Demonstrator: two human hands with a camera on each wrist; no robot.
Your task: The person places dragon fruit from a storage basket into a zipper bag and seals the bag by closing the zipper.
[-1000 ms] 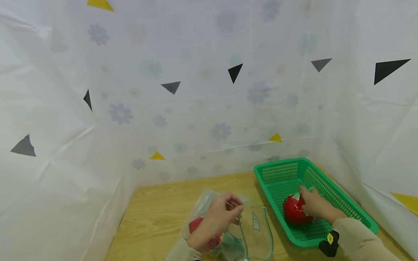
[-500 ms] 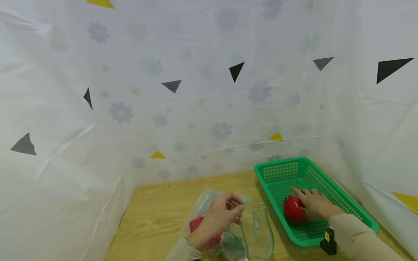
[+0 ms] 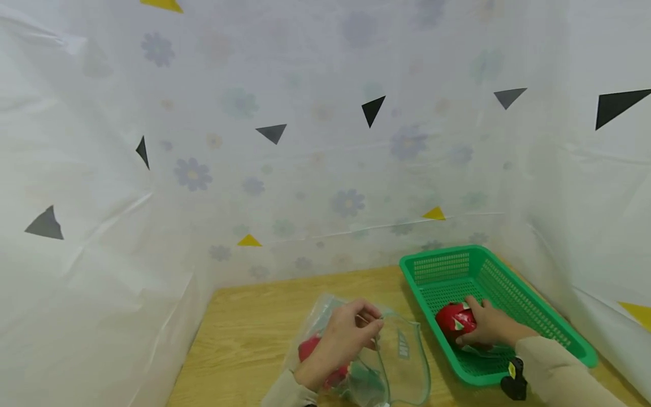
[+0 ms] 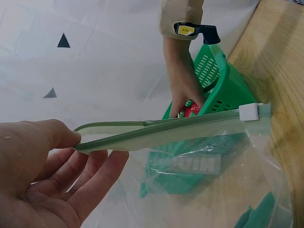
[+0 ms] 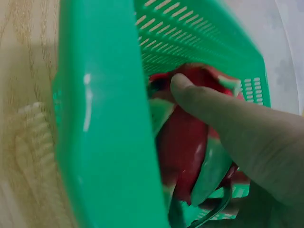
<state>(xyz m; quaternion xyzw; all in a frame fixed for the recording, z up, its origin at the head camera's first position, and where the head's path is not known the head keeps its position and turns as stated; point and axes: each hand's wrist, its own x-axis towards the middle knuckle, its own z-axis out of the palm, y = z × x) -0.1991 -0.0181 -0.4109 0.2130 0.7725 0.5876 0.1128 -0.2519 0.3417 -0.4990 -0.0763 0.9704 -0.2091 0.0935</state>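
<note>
Green basket wall flanks red fruit; right hand grips it.

basket: far half bare, walls fence it in; red fruit fills near end
table: bare strip left of and behind zip bag
sheet walls: close in back, left, right

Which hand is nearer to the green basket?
Right. The right hand is inside the green basket, holding the red fruit; the left hand pinches the plastic bag beside it.
</note>
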